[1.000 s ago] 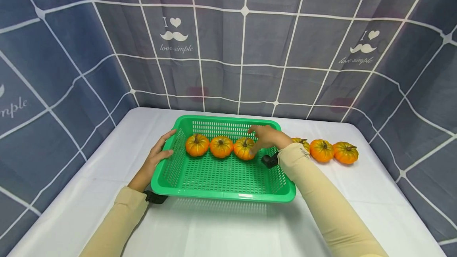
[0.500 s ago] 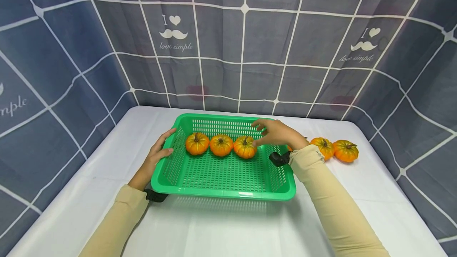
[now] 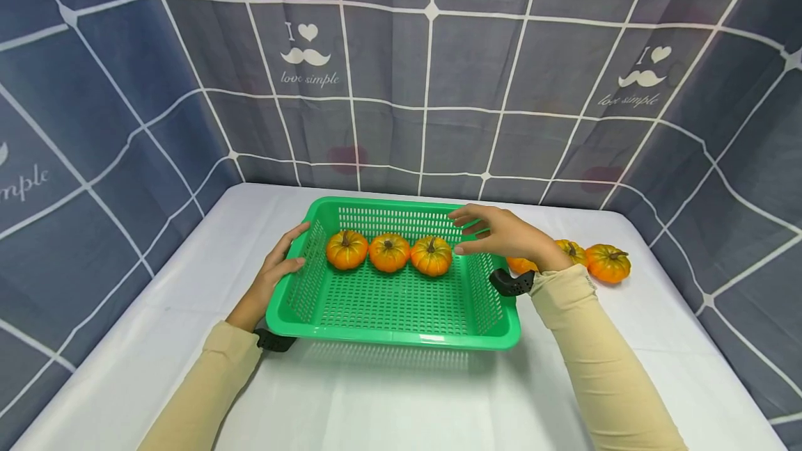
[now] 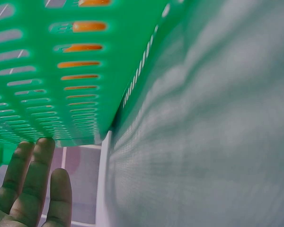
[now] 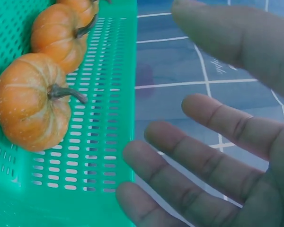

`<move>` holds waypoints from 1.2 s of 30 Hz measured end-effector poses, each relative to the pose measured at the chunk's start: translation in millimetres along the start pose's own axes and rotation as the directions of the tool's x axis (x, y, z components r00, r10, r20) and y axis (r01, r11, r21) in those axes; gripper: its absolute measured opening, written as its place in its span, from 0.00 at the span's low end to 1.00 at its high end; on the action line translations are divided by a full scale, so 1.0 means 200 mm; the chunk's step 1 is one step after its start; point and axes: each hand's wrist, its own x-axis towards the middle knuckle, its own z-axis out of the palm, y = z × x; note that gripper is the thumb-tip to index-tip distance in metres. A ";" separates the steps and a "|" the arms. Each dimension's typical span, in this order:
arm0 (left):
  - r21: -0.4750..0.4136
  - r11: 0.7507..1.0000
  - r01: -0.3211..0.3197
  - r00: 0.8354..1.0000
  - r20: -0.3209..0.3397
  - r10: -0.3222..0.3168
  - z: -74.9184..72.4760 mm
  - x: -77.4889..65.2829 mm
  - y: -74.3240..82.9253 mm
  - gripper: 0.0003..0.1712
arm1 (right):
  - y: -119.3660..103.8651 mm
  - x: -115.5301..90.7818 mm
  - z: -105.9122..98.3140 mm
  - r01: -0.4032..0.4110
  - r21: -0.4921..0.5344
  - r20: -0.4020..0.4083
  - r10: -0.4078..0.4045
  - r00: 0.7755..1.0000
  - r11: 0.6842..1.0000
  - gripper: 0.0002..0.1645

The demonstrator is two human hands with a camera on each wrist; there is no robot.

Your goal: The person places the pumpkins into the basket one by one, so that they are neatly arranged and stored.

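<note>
A green plastic basket (image 3: 391,342) holds three small orange pumpkins: one at the left (image 3: 347,250), one in the middle (image 3: 389,252) and one at the right (image 3: 431,256). They stand in a row along its back wall. My left hand (image 3: 276,273) holds the basket's left side, thumb over the rim; in the left wrist view its fingers (image 4: 33,184) lie against the outer wall. Above the basket's right rim my right hand (image 3: 501,232) hovers with fingers spread and nothing in it. The right wrist view shows its fingertips (image 5: 135,151) apart from the nearest pumpkin (image 5: 33,101).
More pumpkins lie on the white table (image 3: 677,367) right of the basket, one at the far end (image 3: 608,264) and others partly hidden behind my right hand and wrist. A checked grey-blue curtain (image 3: 388,138) hangs behind the table and along both sides.
My right hand has let go of the right pumpkin in the basket and moved up and right to the rim, its fingers opening. The left hand and basket have stayed put.
</note>
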 end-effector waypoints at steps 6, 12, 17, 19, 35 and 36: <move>0.006 1.000 -0.003 1.000 -0.003 0.003 0.00 0.00 0.00 0.40 | 0.05 -0.05 -0.02 0.038 0.121 -0.010 -0.037 0.999 0.992 0.33; -0.004 1.000 -0.009 1.000 0.000 0.009 0.00 0.00 0.00 0.40 | 0.10 -0.10 -0.02 0.028 0.260 -0.038 -0.019 0.999 0.965 0.32; 0.003 1.000 -0.009 1.000 -0.002 0.009 0.00 0.00 -0.01 0.40 | 0.15 -0.14 -0.03 0.080 0.365 -0.078 -0.055 0.995 0.927 0.31; -0.006 1.000 -0.004 1.000 0.003 0.004 0.00 0.00 -0.01 0.40 | 0.18 -0.16 -0.03 0.103 0.386 -0.105 -0.067 0.992 0.917 0.29; -0.030 1.000 -0.002 1.000 0.015 0.003 -0.02 0.01 -0.03 0.41 | 0.28 -0.27 -0.01 0.262 0.528 -0.294 -0.115 0.949 0.808 0.23; -0.023 1.000 -0.002 1.000 0.012 0.002 -0.02 0.01 -0.03 0.41 | 0.28 -0.27 -0.01 0.273 0.528 -0.312 -0.115 0.943 0.804 0.23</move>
